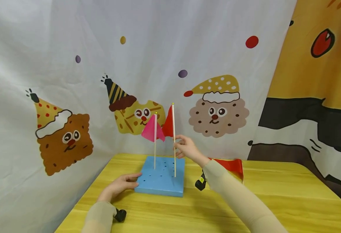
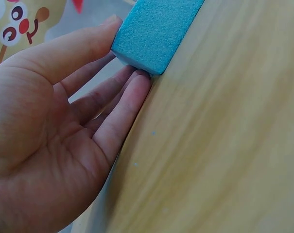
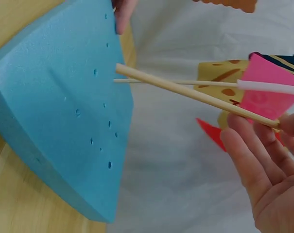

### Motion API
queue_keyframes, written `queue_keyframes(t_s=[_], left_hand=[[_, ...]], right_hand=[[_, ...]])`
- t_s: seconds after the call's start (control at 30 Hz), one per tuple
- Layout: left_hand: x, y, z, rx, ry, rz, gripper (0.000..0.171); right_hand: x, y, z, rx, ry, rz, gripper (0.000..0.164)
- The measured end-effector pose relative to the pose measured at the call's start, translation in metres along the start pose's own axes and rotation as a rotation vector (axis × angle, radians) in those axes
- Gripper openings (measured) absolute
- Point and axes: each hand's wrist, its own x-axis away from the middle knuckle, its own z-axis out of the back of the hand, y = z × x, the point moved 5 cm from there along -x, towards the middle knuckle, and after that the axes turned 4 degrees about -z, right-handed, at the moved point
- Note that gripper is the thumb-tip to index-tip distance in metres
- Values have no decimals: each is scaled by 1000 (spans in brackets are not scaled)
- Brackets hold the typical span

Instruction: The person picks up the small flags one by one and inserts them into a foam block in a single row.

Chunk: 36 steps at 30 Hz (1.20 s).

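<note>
My right hand (image 1: 186,149) pinches the thin wooden stick of a red flag (image 1: 168,124) between thumb and fingers. In the right wrist view the stick's bare lower end points at the top of a blue foam block (image 3: 64,126), a little away from it. Several small holes dot that block's face. A pink flag (image 1: 149,131) stands upright on its own stick in the block, left of the red one. At the block's left edge rests my left hand (image 1: 120,186), thumb against the upper edge and nearly straight fingers touching the side near the table.
A red and yellow flag (image 1: 233,166) lies partly hidden behind my right forearm. The block sits on a yellow wood-grain table (image 1: 155,213). Behind it hangs a white cloth (image 1: 158,19) printed with cartoon biscuits.
</note>
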Motion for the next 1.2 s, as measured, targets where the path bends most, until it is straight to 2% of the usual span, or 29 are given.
queue_keyframes(t_s=[0.37, 0.7, 0.9, 1.2], left_hand=[[-2, 5, 0, -12, 5, -33, 57], [0, 2, -2, -18, 12, -36, 56], [-1, 3, -1, -4, 23, -36, 57], [-1, 1, -1, 6, 2, -38, 57]], right_hand=[[-23, 8, -14, 22, 111, 48, 29], [-32, 19, -30, 38, 166, 49, 28], [-36, 25, -35, 55, 177, 29, 27], [-40, 35, -40, 81, 165, 9, 31]])
